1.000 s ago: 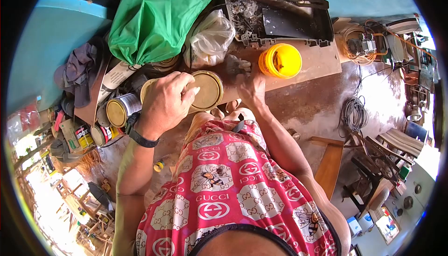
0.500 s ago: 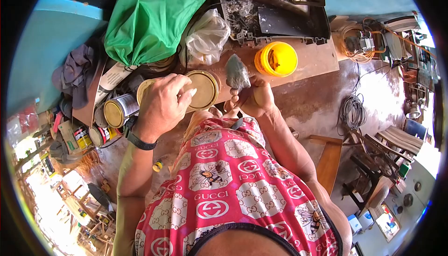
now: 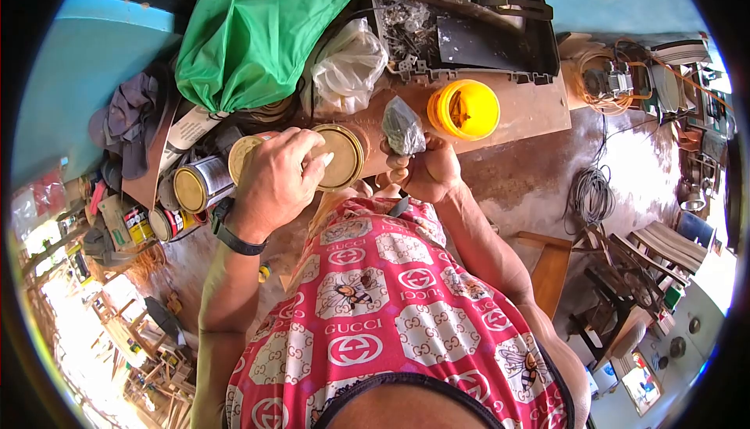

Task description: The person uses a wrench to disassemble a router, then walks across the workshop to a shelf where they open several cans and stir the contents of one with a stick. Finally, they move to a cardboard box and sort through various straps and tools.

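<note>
My right hand [image 3: 437, 169] is closed around the lower end of a small, dark grey-green plastic bag [image 3: 403, 126]; its bulging upper part points away from me. Just beyond that hand, a yellow tub [image 3: 437, 112] with brownish pieces inside stands on the bench. My left hand [image 3: 277, 183] hovers over two round tins, fingers bent and thumb apart from the index finger. The larger tin [image 3: 342, 159] shows its gold-coloured lid to the right of the fingers. Partly hidden behind the hand is the smaller tin [image 3: 241, 155].
A green bag [image 3: 250, 34] and a white plastic bag [image 3: 351, 66] lie on the brown bench [image 3: 531, 112]. Behind them sits a black tray [image 3: 484, 42] with debris. More tins [image 3: 191, 189] are at left, a coiled cable [image 3: 592, 194] at right on the floor.
The small plastic bag has tilted, its top now leaning left, and my right hand has turned with its fingers drawn closer under it. My left thumb and index finger have parted slightly.
</note>
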Action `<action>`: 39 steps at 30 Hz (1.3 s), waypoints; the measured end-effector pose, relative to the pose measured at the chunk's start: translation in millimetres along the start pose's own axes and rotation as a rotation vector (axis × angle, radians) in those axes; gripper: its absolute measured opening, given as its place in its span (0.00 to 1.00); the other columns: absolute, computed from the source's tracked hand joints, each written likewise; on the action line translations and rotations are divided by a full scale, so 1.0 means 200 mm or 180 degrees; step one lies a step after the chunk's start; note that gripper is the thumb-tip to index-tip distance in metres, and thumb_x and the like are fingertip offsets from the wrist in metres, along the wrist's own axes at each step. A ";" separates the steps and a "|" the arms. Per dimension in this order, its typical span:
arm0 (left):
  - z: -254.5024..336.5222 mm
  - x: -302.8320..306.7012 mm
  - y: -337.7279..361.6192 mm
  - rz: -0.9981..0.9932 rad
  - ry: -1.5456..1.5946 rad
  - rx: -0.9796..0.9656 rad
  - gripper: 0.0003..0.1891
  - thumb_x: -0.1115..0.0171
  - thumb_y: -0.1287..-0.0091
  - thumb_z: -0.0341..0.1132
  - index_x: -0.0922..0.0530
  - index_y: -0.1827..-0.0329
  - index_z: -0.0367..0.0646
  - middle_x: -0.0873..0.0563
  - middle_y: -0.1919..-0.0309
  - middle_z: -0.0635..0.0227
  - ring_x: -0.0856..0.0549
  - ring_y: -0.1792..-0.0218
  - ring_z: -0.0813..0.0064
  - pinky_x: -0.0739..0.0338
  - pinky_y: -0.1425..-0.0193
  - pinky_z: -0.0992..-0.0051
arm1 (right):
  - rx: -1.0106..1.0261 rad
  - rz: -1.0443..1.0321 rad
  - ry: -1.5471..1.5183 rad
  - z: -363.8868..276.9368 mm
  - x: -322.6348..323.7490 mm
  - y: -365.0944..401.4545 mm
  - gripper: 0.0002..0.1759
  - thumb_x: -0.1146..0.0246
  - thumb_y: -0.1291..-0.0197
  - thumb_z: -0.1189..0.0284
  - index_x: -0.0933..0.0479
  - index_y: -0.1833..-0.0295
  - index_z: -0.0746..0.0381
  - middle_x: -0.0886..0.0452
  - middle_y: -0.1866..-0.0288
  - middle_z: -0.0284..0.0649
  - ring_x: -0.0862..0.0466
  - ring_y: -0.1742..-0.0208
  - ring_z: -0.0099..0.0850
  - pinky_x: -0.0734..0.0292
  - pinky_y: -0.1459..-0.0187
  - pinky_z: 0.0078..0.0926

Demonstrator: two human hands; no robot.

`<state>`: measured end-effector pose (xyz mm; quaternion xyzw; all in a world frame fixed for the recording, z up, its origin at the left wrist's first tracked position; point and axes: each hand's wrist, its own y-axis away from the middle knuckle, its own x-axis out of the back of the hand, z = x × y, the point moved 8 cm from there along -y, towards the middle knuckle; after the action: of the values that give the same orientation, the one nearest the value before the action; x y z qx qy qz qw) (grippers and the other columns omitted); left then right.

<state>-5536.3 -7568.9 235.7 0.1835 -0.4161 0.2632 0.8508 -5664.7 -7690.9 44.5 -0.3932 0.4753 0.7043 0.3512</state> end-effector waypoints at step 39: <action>-0.12 -0.27 -0.05 0.0878 0.2502 0.1224 0.10 0.33 0.24 0.35 0.16 0.54 0.35 0.08 0.63 0.66 0.11 0.66 0.82 0.20 0.64 0.83 | 0.0604 0.0833 0.0885 0.05 -0.27 0.05 0.23 0.61 0.21 0.67 0.27 0.35 0.67 0.14 0.40 0.46 0.13 0.41 0.33 0.17 0.37 0.33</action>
<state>-5543.1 -7579.7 177.1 0.1671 -0.0259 0.4961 0.8516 -5651.9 -7691.1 98.8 -0.3868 0.6304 0.6349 0.2232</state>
